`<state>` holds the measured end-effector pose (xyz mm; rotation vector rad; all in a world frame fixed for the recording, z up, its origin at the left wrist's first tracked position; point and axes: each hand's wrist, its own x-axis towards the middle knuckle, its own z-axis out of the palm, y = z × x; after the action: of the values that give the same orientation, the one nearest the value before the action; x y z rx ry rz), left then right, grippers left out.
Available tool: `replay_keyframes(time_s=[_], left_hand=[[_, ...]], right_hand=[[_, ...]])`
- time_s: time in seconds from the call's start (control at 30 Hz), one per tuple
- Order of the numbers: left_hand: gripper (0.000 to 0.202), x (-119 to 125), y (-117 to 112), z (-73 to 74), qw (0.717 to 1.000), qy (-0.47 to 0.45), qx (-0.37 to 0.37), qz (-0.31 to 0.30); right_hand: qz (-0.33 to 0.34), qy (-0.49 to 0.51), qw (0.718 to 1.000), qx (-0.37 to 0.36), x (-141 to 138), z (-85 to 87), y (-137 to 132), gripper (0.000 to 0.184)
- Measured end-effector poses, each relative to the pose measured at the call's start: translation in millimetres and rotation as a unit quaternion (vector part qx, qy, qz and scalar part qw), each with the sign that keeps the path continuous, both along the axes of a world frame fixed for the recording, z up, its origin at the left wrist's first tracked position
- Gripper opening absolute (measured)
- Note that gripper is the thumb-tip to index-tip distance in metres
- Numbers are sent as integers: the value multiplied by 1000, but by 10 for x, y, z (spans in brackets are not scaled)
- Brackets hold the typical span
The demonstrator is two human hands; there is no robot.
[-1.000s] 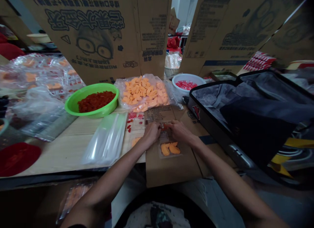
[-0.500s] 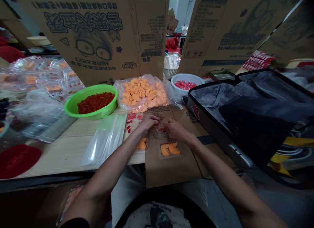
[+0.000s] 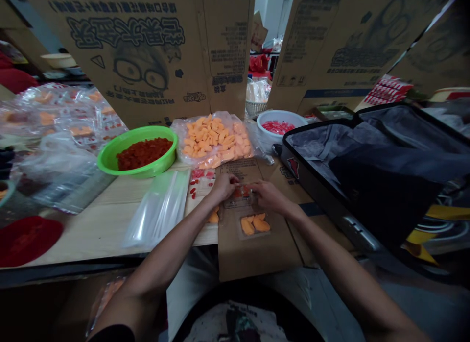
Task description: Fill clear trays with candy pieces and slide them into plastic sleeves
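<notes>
Your left hand and right hand curl inward, fingertips pinching a thin clear plastic sachet of orange-red pieces. It lies on flattened corrugated cardboard at the edge of the wooden desk, just above a glossy sachet of smooth orange slices.

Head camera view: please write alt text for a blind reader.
Left hand and right hand work at a clear packet on cardboard, near a bag of orange pieces, a green bowl of red food and an open suitcase.
</notes>
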<state>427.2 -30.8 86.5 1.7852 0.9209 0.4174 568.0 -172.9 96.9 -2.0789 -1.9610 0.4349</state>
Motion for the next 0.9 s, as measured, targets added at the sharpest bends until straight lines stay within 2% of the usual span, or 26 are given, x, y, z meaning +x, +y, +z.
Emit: replay_keyframes(time_s=[0.13, 0.33, 0.43, 0.57, 0.73, 0.9], left_hand=[[3, -11, 17, 48, 999, -20, -42, -15], [31, 1, -46, 200, 966, -132, -214, -56], [33, 5, -81, 227, 965, -149, -211, -52], [25, -14, -43, 203, 969, -121, -214, -41], [15, -106, 212, 174, 939, -104, -322, 60], [9, -349, 440, 192, 934, -125, -320, 103]], right_hand=[[-68, 116, 989, 60, 98, 30, 106, 46], [-79, 228, 965, 106, 132, 36, 366, 15], [-69, 258, 960, 89, 201, -48, 436, 16], [-85, 111, 988, 60, 287, -127, 393, 14], [-65, -63, 996, 10, 252, -145, 216, 17], [-81, -91, 992, 17, 203, -119, 96, 25]])
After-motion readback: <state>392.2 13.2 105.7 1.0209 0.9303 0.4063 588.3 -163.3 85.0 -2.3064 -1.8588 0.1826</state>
